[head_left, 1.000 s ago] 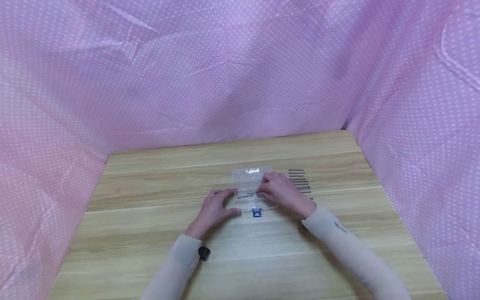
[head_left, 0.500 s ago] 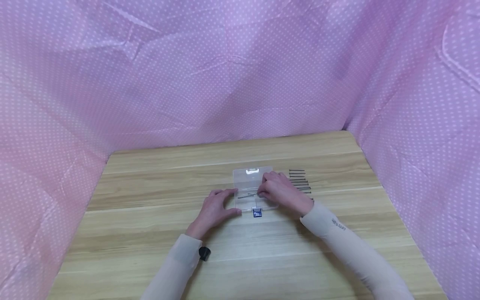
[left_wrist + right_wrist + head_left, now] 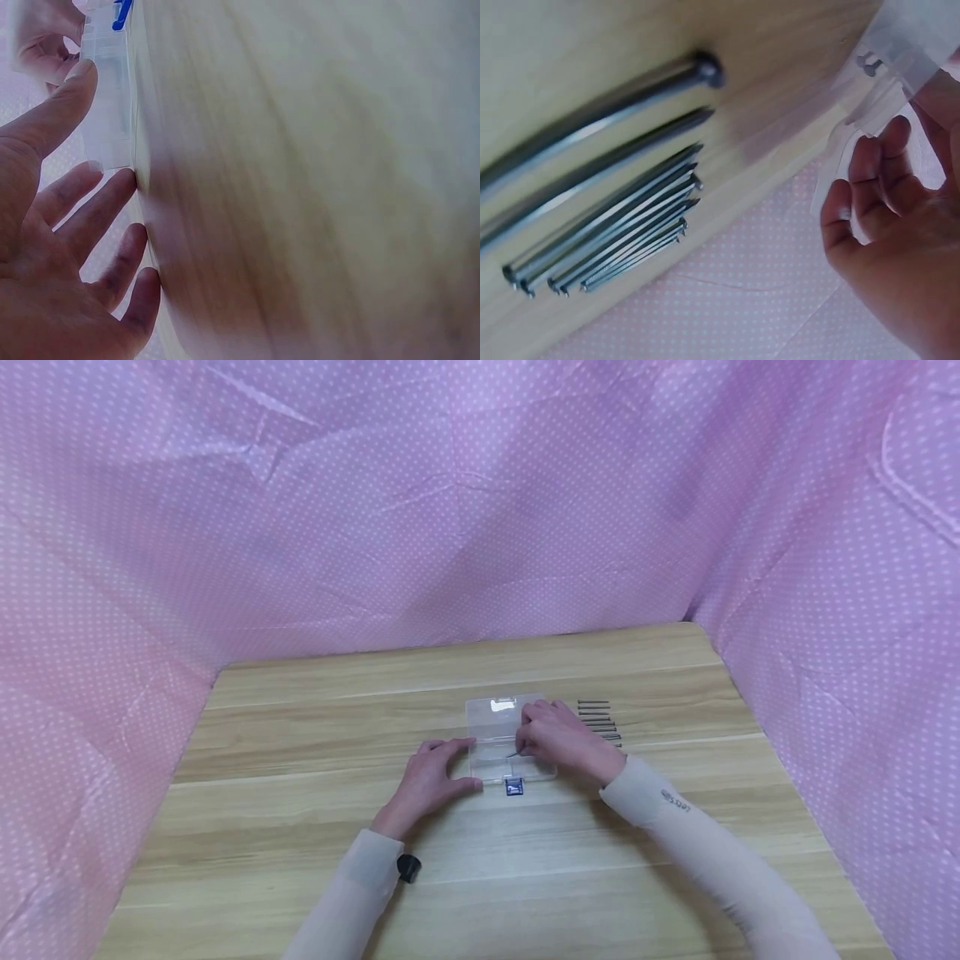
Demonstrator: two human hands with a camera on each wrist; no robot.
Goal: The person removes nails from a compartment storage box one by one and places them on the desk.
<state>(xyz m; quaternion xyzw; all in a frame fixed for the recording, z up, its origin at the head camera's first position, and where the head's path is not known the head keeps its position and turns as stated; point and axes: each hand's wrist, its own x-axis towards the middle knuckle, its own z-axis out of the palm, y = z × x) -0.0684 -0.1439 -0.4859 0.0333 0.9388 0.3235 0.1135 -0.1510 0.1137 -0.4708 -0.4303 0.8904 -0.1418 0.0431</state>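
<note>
A clear plastic box [image 3: 491, 768] lies with its lid [image 3: 491, 718] folded back and a blue latch [image 3: 513, 787] at its front. My left hand [image 3: 431, 781] holds the box at its left end, thumb at the front corner and index finger by the hinge; the left wrist view shows the other fingers [image 3: 124, 259] loosely spread. Over the box's right half, my right hand [image 3: 555, 735] pinches a nail [image 3: 513, 755], its end poking out left of the fingertips. In the right wrist view nail heads [image 3: 870, 66] show by the box; the pinching fingertips are mostly hidden.
Several loose nails [image 3: 597, 720] lie in a rough column on the wooden table [image 3: 315, 743], just right of the box and partly behind my right hand. Pink dotted cloth [image 3: 450, 527] hangs round the back and sides. A black band [image 3: 408, 867] sits at my left wrist.
The nails that lay visible in the box's left part no longer show there; only a short nail end shows at my right fingertips. The left hand and box have stayed put.
</note>
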